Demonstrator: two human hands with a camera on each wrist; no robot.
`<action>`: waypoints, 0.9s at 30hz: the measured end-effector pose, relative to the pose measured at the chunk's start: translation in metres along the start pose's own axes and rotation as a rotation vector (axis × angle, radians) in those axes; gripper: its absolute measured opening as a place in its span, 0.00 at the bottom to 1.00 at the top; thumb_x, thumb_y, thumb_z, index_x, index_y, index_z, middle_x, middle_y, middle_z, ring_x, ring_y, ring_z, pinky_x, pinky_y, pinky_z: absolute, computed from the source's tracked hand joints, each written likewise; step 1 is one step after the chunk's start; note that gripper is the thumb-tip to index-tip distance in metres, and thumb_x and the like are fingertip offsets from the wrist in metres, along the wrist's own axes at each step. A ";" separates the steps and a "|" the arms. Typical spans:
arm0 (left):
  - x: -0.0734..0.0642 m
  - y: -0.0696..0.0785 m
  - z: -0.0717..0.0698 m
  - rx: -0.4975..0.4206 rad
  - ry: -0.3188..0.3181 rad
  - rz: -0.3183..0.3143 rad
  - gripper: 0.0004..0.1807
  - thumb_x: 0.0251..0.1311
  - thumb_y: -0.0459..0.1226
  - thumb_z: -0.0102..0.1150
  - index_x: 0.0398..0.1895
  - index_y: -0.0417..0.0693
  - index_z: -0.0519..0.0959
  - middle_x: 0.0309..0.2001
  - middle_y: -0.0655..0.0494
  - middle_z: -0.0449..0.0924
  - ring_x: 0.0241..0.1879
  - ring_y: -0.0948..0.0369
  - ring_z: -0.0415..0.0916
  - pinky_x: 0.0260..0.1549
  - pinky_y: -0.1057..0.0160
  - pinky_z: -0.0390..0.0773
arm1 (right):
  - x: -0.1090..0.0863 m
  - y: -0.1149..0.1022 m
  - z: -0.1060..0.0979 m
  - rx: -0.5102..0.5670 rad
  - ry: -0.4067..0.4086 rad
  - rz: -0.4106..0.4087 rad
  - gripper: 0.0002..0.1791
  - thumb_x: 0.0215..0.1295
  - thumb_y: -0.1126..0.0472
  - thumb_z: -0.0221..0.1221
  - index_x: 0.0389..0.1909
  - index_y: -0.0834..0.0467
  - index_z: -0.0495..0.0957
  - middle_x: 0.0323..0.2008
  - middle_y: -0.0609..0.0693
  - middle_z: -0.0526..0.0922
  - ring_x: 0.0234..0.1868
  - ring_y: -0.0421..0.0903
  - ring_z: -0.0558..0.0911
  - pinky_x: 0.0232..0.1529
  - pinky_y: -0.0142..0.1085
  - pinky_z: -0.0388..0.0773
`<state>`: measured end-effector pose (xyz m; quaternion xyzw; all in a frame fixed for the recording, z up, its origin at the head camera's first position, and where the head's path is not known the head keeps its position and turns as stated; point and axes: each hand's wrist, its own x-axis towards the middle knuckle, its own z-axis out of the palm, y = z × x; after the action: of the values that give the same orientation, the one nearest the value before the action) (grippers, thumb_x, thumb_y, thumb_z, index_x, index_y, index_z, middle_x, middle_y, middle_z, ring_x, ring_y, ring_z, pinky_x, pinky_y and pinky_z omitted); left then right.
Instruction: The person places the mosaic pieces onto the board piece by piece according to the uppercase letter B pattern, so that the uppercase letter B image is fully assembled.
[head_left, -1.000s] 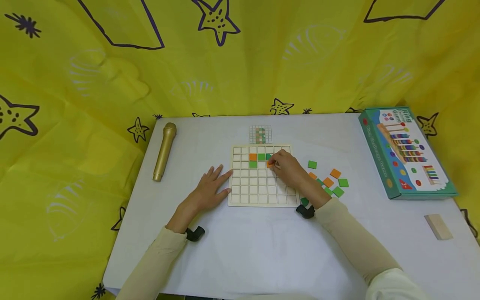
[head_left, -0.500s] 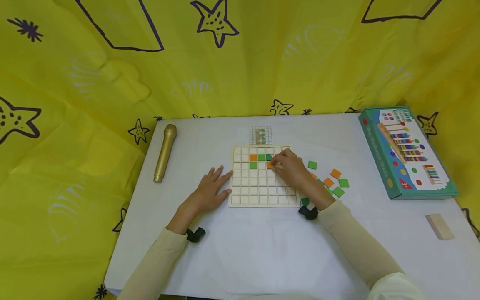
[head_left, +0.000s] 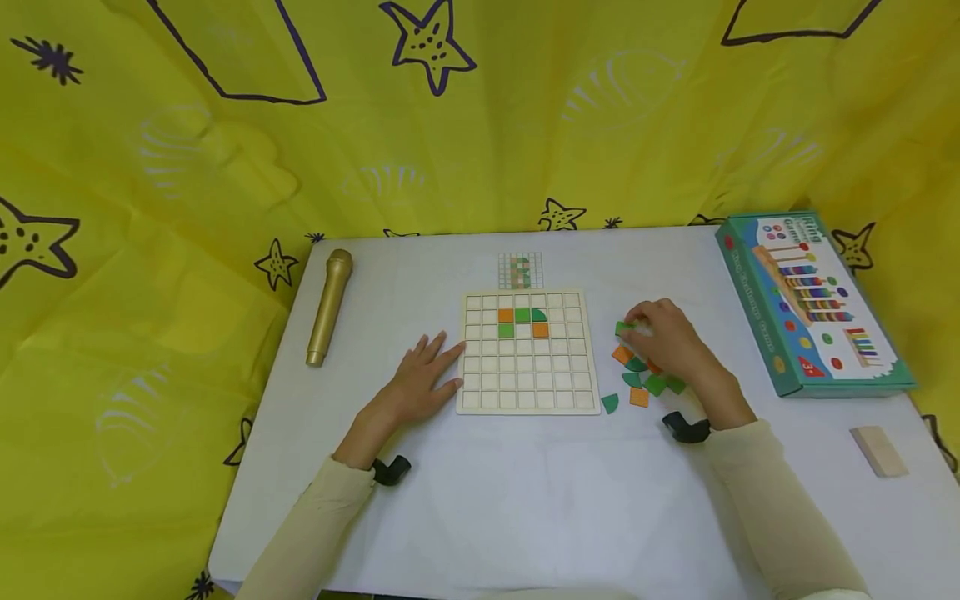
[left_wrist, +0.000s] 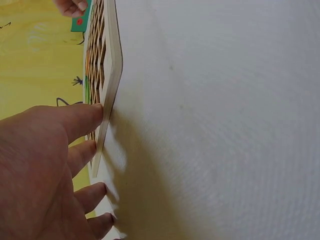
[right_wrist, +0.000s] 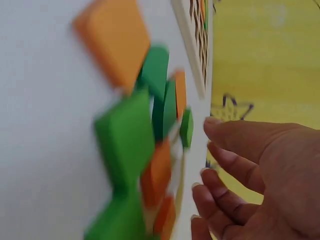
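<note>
The wooden grid board (head_left: 528,379) lies flat on the table. In its upper cells sit an orange square tile (head_left: 506,316), a green square tile (head_left: 522,316), a dark green quarter-round tile (head_left: 538,315), another green square (head_left: 506,331) and another orange square (head_left: 540,331). My left hand (head_left: 412,383) rests at the board's left edge, fingers spread, thumb and fingertip touching its rim. My right hand (head_left: 671,337) is over the loose tile pile, nearest a light green square tile (head_left: 622,328). In the right wrist view its fingers (right_wrist: 235,132) are parted and stand just off that tile.
Several loose tiles (head_left: 639,397) lie right of the board, partly under my right hand. A small pattern card (head_left: 520,271) lies behind the board. A gold microphone (head_left: 330,308) is at left; a game box (head_left: 817,308) and a wooden block (head_left: 879,452) are at right.
My right hand has left the orange tile in the grid and moved right to the loose tiles. That orange tile stays in its cell. My left hand has not moved.
</note>
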<state>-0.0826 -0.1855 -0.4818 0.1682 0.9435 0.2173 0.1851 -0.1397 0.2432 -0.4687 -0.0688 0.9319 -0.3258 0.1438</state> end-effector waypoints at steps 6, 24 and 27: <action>0.000 0.000 0.000 0.009 -0.006 -0.006 0.36 0.80 0.50 0.51 0.86 0.56 0.56 0.86 0.41 0.42 0.84 0.37 0.33 0.79 0.31 0.42 | -0.019 0.038 -0.026 -0.015 -0.089 0.104 0.32 0.78 0.49 0.60 0.66 0.72 0.68 0.61 0.73 0.67 0.60 0.69 0.68 0.63 0.68 0.68; 0.001 0.000 0.001 -0.003 -0.003 -0.008 0.36 0.80 0.51 0.51 0.86 0.58 0.56 0.86 0.43 0.42 0.85 0.38 0.33 0.79 0.32 0.41 | -0.025 0.053 -0.017 0.030 -0.038 0.031 0.20 0.82 0.64 0.53 0.66 0.72 0.68 0.61 0.72 0.67 0.60 0.68 0.70 0.66 0.65 0.69; 0.000 0.001 0.000 -0.003 -0.003 -0.007 0.36 0.80 0.50 0.51 0.86 0.57 0.56 0.86 0.42 0.42 0.84 0.37 0.33 0.79 0.31 0.41 | -0.024 0.054 -0.012 0.031 -0.011 0.018 0.19 0.81 0.65 0.53 0.65 0.72 0.69 0.60 0.72 0.67 0.59 0.67 0.71 0.65 0.65 0.69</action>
<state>-0.0828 -0.1847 -0.4814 0.1652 0.9434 0.2179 0.1875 -0.1230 0.2974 -0.4881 -0.0600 0.9266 -0.3382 0.1531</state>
